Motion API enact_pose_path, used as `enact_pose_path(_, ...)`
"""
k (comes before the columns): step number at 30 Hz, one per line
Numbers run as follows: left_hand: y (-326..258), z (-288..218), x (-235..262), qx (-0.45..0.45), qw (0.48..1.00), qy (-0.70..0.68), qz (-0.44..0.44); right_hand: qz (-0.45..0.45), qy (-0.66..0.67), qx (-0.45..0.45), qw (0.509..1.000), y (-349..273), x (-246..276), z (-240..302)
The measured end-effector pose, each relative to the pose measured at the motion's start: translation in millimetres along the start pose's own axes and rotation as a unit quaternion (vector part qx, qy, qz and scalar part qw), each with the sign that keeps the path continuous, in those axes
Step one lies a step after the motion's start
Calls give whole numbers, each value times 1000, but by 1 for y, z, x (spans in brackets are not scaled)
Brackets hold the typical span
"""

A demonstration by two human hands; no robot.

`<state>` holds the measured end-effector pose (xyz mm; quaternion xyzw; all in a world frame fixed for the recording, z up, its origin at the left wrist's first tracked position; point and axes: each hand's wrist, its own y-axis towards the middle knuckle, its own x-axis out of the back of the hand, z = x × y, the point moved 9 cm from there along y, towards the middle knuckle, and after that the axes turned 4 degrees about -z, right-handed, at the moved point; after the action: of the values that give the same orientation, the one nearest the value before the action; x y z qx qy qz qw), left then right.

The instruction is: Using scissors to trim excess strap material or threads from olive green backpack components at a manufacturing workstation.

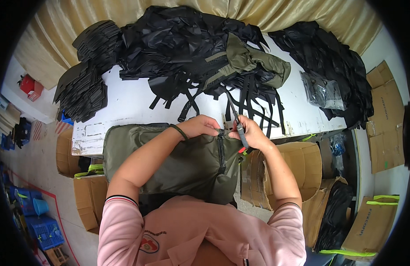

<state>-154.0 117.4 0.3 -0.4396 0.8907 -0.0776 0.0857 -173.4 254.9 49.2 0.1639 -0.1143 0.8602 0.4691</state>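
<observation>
The left hand (pixel 200 127) pinches the upper edge of the olive bag (pixel 191 170) between thumb and fingers, right at the top of a dark strap (pixel 221 154). Close beside it, the right hand (pixel 254 134) curls round a slim grey tool (pixel 241 133) with a red end, its thumb and finger apparently meeting the same edge; what kind of tool it is, I cannot tell. Two grips so near each other probably hold that short stretch of edge taut and steady.

The bag spreads below and left of the hands, across the counter's near edge and up against the person's body, which likely takes its weight and leaves the fingers free for the small spot.

Just beyond the hands, loose straps (pixel 247 95) trail over the white counter (pixel 129 99) from an olive backpack (pixel 258 62), which lies on a big black heap (pixel 169 40). Farther out to the left stand stacked black panels (pixel 80 95), neatly layered, perhaps for easy picking; out to the right are a clear packet (pixel 322 91) and another black pile (pixel 347 66). Under the right forearm gapes an open carton (pixel 302 162), seemingly set within arm's reach.
</observation>
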Motion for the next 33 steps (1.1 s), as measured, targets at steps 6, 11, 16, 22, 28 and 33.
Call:
enact_pose_path(6,-4,2,0,12,997,-74,-5,-26,-441,150,884,-26,31,61)
enact_pose_path(11,-6,3,-1,5,997,-71,-4,-4,-534,172,828,-40,43,69)
enact_pose_path(16,-10,-6,-7,3,997,-78,7,17,-525,148,838,-40,48,64)
enact_pose_path(22,-11,-5,-8,12,998,-58,1,72,-514,129,845,-31,43,60)
enact_pose_path(28,-12,-4,-10,14,998,-55,10,101,-505,137,846,-28,37,61)
enact_pose_path(33,-13,-6,-11,-2,999,-52,9,113,-504,132,846,-28,35,58)
